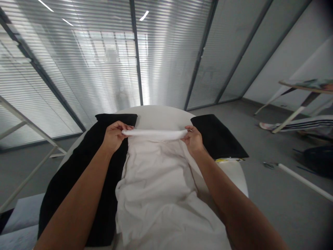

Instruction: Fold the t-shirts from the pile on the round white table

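Observation:
A white cloth [158,187] lies stretched along a round white table [161,116], wrinkled, its far edge folded or rolled into a narrow band. My left hand [114,134] pinches the left end of that band. My right hand [193,139] pinches the right end. Both arms reach forward over the cloth. A long black garment [78,184] lies under my left arm, on the table's left side. A folded black cloth [217,135] lies to the right of my right hand.
Frosted glass partitions with dark frames stand behind the table. A white metal frame [28,125] stands at left. At right are a slanted table [307,86], a person's striped trouser leg [309,123], a dark bag [317,159] and a white tube [304,180] on the grey floor.

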Demonstrator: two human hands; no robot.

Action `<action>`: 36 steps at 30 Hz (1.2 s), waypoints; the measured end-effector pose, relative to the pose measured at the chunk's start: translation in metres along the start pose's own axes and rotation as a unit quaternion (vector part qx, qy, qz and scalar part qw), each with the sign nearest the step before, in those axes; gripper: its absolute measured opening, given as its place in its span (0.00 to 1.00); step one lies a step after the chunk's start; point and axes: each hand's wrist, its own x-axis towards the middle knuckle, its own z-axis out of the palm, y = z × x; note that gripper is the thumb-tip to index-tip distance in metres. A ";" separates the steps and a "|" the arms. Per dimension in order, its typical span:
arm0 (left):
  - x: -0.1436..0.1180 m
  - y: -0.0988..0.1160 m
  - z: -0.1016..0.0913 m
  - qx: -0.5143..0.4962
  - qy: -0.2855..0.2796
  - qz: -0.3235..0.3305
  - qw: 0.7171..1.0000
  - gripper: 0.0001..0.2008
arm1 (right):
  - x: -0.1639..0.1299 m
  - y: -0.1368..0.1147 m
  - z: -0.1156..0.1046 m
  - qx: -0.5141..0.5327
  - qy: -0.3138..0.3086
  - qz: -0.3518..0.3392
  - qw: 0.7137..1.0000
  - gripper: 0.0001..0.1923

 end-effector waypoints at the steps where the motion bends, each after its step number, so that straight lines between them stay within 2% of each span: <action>1: 0.001 0.001 -0.002 -0.006 -0.010 -0.008 1.000 0.08 | 0.000 0.001 0.000 0.009 0.003 0.005 1.000 0.18; 4: 0.003 0.002 -0.006 -0.018 -0.030 -0.031 0.999 0.09 | 0.000 0.002 0.000 -0.002 0.020 0.005 1.000 0.10; 7: 0.004 0.004 -0.010 -0.022 -0.055 -0.059 0.997 0.09 | -0.003 0.000 -0.001 -0.043 0.024 -0.038 0.998 0.04; 11: 0.002 0.008 -0.017 -0.031 -0.112 -0.108 0.987 0.10 | -0.008 -0.005 -0.003 -0.125 -0.010 -0.124 0.984 0.09; 14: -0.002 0.015 -0.026 -0.031 -0.207 -0.176 0.962 0.15 | -0.011 -0.009 -0.005 -0.230 -0.030 -0.073 0.970 0.14; 16: -0.005 0.019 -0.031 -0.026 -0.268 -0.227 0.936 0.20 | -0.012 -0.012 -0.006 -0.315 -0.037 -0.026 0.948 0.16; 18: -0.007 0.021 -0.035 -0.019 -0.293 -0.257 0.921 0.22 | -0.013 -0.015 -0.004 -0.393 -0.048 -0.013 0.918 0.16; 20: -0.008 0.019 -0.036 -0.002 -0.276 -0.265 0.924 0.22 | -0.013 -0.015 -0.003 -0.458 -0.052 -0.015 0.887 0.15; 21: -0.007 0.017 -0.037 0.016 -0.250 -0.265 0.931 0.21 | -0.013 -0.014 -0.002 -0.488 -0.054 -0.014 0.871 0.13; 23: -0.005 0.012 -0.036 0.087 -0.162 -0.276 0.943 0.17 | -0.012 -0.011 -0.001 -0.541 -0.062 -0.004 0.839 0.12; 24: -0.004 0.009 -0.036 0.140 -0.112 -0.291 0.940 0.15 | -0.012 -0.009 -0.001 -0.555 -0.066 0.006 0.829 0.12; 26: -0.002 0.005 -0.034 0.246 -0.054 -0.341 0.906 0.16 | -0.012 -0.004 -0.001 -0.567 -0.073 0.024 0.820 0.13; 28: -0.002 0.002 -0.030 0.320 -0.079 -0.388 0.861 0.23 | -0.012 -0.001 -0.001 -0.572 -0.078 0.037 0.816 0.15; 30: -0.003 0.002 -0.026 0.366 -0.136 -0.386 0.836 0.27 | -0.013 0.001 -0.001 -0.578 -0.085 0.043 0.810 0.16; 32: -0.004 0.002 -0.022 0.406 -0.166 -0.343 0.830 0.29 | -0.015 0.000 0.000 -0.588 -0.092 0.048 0.802 0.18; 34: -0.004 0.003 -0.019 0.420 -0.180 -0.299 0.838 0.32 | -0.017 -0.001 0.000 -0.599 -0.102 0.050 0.792 0.19; 36: -0.005 0.003 -0.018 0.406 -0.199 -0.280 0.847 0.36 | -0.020 -0.002 -0.001 -0.616 -0.115 0.049 0.778 0.20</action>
